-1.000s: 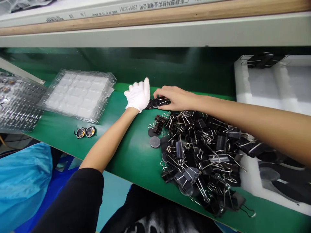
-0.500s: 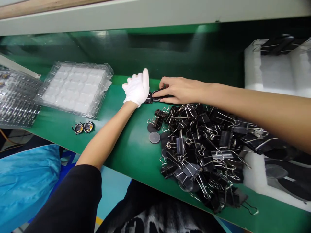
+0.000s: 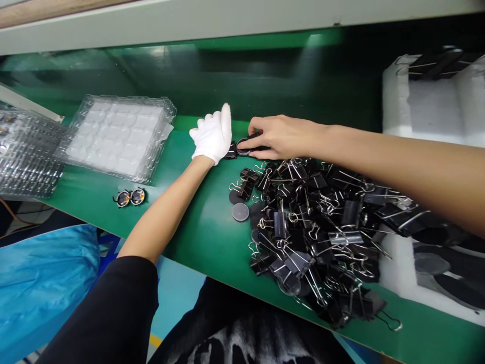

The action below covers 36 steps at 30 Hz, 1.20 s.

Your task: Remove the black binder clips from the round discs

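Observation:
My left hand (image 3: 213, 135), in a white glove, rests near the back of the green bench with its fingers curled and one digit sticking up. Its palm side is hidden, so what it may hold does not show. A black binder clip (image 3: 231, 150) sits against its right edge. My bare right hand (image 3: 278, 139) grips a round black-rimmed disc (image 3: 243, 146) beside that clip, fingertips on its face and edge. Below the right forearm spreads a heap of black binder clips (image 3: 280, 225) with silver wire handles. A loose grey disc (image 3: 240, 212) lies at the heap's left side.
Clear plastic trays (image 3: 115, 136) are stacked at the left, with another tray stack (image 3: 28, 156) farther left. Two small round parts (image 3: 131, 197) with orange inside lie near the front edge. A white foam box (image 3: 396, 101) stands at the right, holding dark discs (image 3: 432, 264).
Both hands keep their places around the clip and disc. The whole view shifts only very slightly.

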### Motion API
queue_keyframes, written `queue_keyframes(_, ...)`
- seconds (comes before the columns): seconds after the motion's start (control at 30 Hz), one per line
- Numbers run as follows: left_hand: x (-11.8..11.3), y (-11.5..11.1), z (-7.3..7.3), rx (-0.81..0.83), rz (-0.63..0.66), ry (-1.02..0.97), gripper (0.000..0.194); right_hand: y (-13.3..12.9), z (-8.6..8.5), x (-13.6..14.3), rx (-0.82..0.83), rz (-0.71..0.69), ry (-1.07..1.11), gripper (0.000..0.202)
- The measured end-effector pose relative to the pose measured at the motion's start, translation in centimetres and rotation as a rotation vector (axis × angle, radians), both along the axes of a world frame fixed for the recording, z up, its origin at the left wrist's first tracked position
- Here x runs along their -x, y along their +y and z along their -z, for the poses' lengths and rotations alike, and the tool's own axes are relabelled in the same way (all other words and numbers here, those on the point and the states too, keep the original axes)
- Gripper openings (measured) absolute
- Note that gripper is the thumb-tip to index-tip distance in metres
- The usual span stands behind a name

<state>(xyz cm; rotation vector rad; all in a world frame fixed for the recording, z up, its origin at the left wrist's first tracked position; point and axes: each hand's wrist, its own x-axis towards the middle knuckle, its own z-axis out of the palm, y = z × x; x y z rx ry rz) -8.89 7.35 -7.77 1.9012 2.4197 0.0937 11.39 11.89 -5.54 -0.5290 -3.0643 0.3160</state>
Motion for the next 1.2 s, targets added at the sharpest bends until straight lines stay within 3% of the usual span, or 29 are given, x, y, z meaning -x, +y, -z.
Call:
queue_keyframes(0.3,0.0,-0.1,0.0,-0.013,0.007,0.000,0.061,-0.4,-0.1,-0.1,0.129,0.042,0.069,0.039)
queue_keyframes(0.57,-0.3,-0.3,-0.4,-0.008,0.016,0.020,0.059,0.0,0.8,-0.1,-0.035,-0.048,0.065,0.041)
queue_keyframes(0.83,-0.1,-0.3,0.0,-0.073,0.038,0.034,0.054,0.8,2.2,0.0,-0.046,-0.111,0.203,0.036)
queue_keyframes(1.2,0.1,0.0,0.3,-0.098,0.055,-0.047,0.053,0.0,1.4,0.6,0.011,-0.016,0.123,0.034)
